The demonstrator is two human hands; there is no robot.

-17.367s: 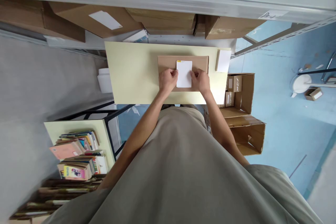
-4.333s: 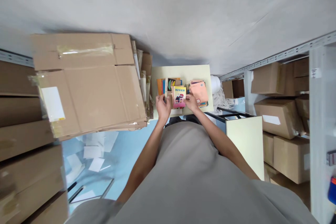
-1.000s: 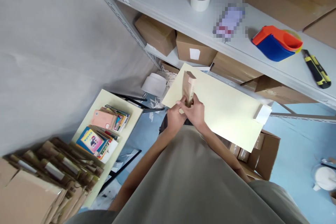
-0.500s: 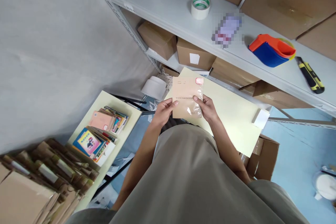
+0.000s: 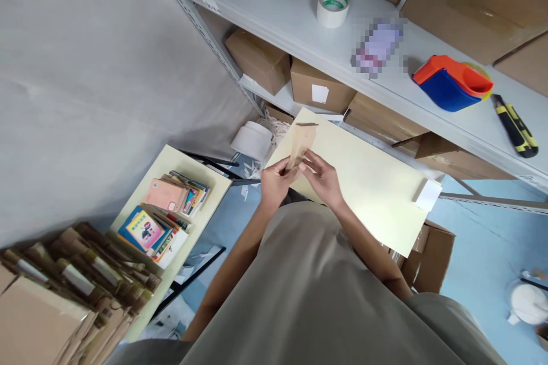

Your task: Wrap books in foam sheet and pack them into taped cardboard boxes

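Head view: a person in a grey shirt stands at a pale yellow desk (image 5: 368, 182), both hands raised over its near left corner. The left hand (image 5: 274, 181) pinches the lower edge of a tan book (image 5: 301, 142), which is turned nearly edge-on to the camera and tilts up and away above the desk. The right hand (image 5: 323, 175) sits just beside it, fingers loosely spread and touching the book's lower right side; whether it truly grips cannot be told. A small white pad (image 5: 428, 195) lies at the desk's far right end, well apart from the hands.

Behind the desk runs a grey shelf (image 5: 265, 5). On it stand a tape roll (image 5: 333, 5), a blurred-out item, a blue and orange tape dispenser (image 5: 451, 82) and a yellow and black knife (image 5: 515, 125). Brown boxes (image 5: 319, 88) fill the level below, and more sit above.

To the left, a second, lower desk (image 5: 171, 162) carries a pile of books (image 5: 165, 217), the top ones pink and blue. Flattened cartons (image 5: 72, 279) are stacked at the lower left. An open box (image 5: 432, 251) stands on the blue floor under the desk's right end, and a white paper roll (image 5: 252, 140) lies near its left corner.
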